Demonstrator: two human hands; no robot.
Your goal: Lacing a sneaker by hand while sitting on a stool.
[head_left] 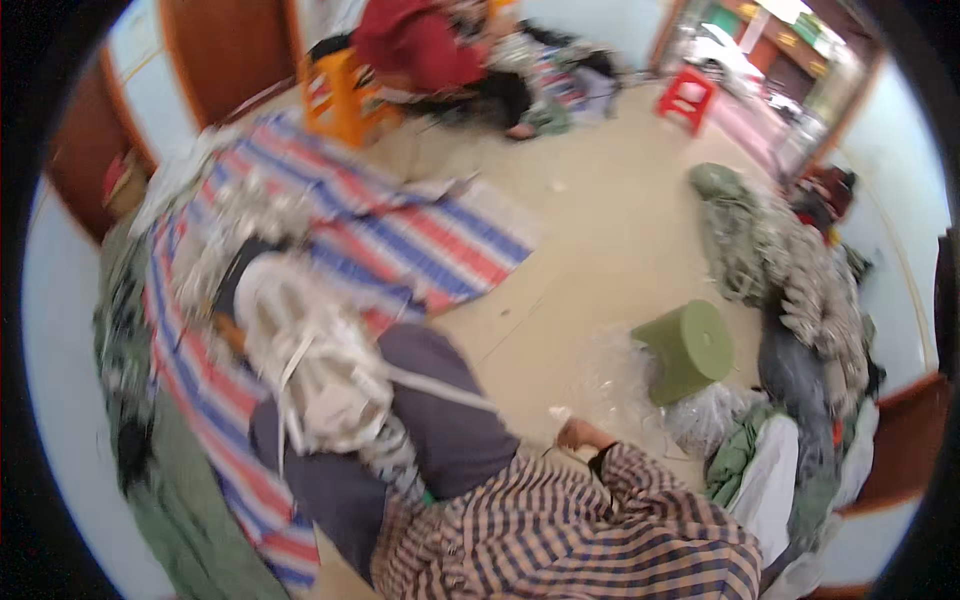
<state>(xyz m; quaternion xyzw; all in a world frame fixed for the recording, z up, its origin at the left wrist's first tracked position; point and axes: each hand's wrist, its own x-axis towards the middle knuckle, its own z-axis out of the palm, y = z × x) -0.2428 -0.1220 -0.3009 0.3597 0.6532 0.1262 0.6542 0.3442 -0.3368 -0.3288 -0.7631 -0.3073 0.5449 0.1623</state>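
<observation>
Striped sheet (400,240) spreads on the flr (590,230); white cloth bundle (340,400) sits on our lap (440,375) nr its R edge. R hand (585,437) is by the clear plastic (615,380), fingers too blurred to tell; L hand's hidden, fingers can't tell. We'd best steady the bundle w/ both hands, loose strap (440,389) kept clear.
</observation>
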